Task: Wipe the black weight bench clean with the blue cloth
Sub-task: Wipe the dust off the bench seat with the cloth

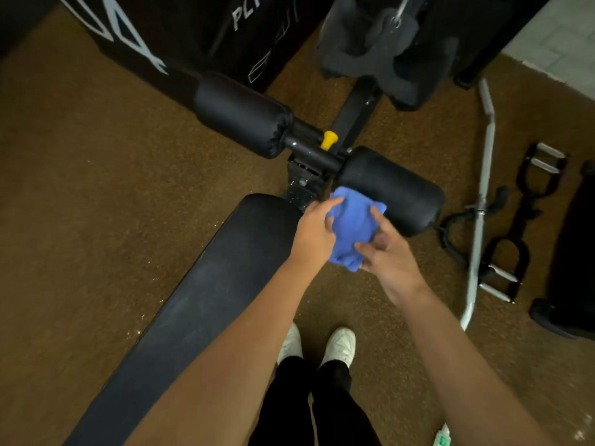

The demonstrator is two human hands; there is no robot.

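Observation:
The black weight bench [206,284] runs from the lower left toward the middle, its pad dusty with pale smears. Two black foam rollers [392,188] flank its far end, beside a yellow knob [329,140]. A bunched blue cloth [351,231] hangs in the air just right of the pad's far end and in front of the right roller. My left hand [314,235] grips the cloth's left side. My right hand [386,249] pinches its right and lower edge. Both hands sit above the floor, beside the bench.
Brown speckled floor surrounds the bench. A silver curl bar [481,201] and black cable handles [515,246] lie on the floor at right. A black plyo box [199,30] and machine padding [383,49] stand at the back. My white shoes [339,344] are below the hands.

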